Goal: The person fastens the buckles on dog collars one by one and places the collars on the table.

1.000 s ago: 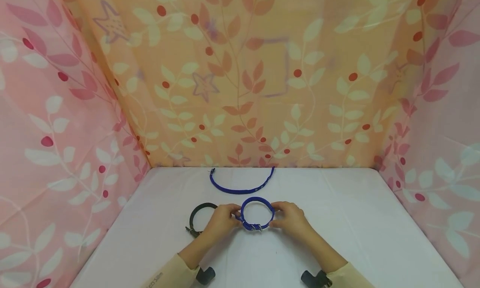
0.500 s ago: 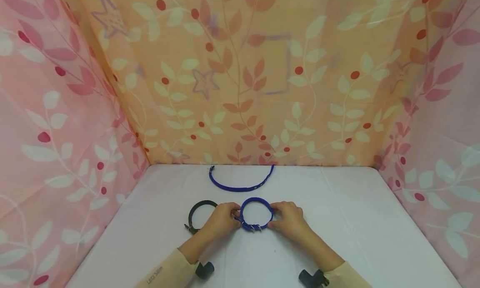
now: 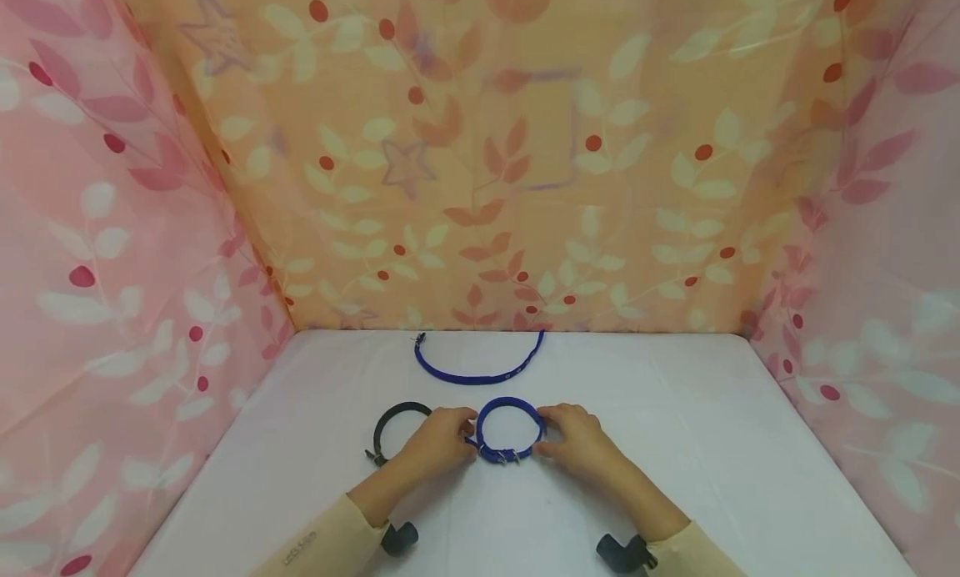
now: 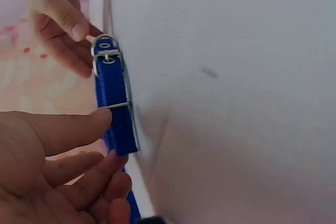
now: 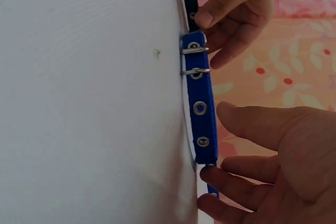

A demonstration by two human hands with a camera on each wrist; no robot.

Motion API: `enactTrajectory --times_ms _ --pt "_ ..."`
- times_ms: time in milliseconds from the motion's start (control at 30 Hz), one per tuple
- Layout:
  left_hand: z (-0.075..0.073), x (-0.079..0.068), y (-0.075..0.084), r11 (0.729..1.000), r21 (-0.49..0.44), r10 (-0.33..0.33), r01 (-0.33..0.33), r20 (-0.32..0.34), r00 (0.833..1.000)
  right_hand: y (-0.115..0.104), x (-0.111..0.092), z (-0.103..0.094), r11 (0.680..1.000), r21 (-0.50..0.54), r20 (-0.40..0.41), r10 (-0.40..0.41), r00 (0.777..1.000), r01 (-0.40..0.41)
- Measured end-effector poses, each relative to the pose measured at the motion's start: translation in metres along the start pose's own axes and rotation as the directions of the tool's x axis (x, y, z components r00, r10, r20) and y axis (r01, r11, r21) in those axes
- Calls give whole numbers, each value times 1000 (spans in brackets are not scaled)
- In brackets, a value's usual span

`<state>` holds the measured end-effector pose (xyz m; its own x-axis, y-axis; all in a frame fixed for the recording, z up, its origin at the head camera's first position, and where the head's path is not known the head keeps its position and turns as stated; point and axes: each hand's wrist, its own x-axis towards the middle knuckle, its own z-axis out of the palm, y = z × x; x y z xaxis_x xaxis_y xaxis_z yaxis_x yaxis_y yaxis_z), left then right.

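A blue pet collar (image 3: 507, 401), buckled into a ring, stands on its band edge on the white table, between both hands. My left hand (image 3: 437, 439) holds its left side; in the left wrist view the thumb presses by the metal keeper on the blue band (image 4: 113, 87), with fingers at the strap's end. My right hand (image 3: 585, 445) curls round the right side, index finger above and thumb below. In the right wrist view its fingers touch the band (image 5: 199, 90), while the thumb tip lies close to the edge. The buckle faces the near side.
Left of the blue ring, a black collar (image 3: 377, 431) lies buckled in a loop, partly hidden by my left hand. An unfastened blue collar (image 3: 472, 381) curves along the table's far edge. Patterned cloth walls (image 3: 480, 185) enclose the white table (image 3: 675, 427).
Both hands keep their hold around the blue collar, which shifts very slightly left in view along with everything else. The other collars stay in place.
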<state>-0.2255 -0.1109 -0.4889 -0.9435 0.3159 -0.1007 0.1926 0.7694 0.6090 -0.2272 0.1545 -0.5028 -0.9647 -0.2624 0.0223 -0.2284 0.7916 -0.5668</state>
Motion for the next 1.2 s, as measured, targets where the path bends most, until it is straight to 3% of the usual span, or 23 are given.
enactTrajectory --times_ms 167,267,467,633,767,933,1200 --pt "-26 -14 -6 998 -67 11 -11 6 1000 -4 1 -14 994 105 -18 26 999 -24" --pt "-44 -19 -9 997 -71 21 -22 -24 1000 -6 4 -24 991 129 -49 31 998 -25" --pt "-80 -14 -13 994 -104 -35 23 -118 992 -13 20 -46 992 127 -103 -14 995 27" --pt "-105 2 -17 996 -84 -31 19 -152 988 -22 41 -61 992 124 -133 -23 991 40" --pt "-116 22 -22 997 -73 -4 -10 -199 980 -25 61 -69 993 104 -165 -40 986 57" --pt "-122 46 -27 999 -37 -33 25 -252 967 -21 83 -74 994 110 -168 -11 986 29" --pt "-122 77 -29 990 -50 -137 129 -237 962 -2 114 -72 984 166 -132 87 987 -65"
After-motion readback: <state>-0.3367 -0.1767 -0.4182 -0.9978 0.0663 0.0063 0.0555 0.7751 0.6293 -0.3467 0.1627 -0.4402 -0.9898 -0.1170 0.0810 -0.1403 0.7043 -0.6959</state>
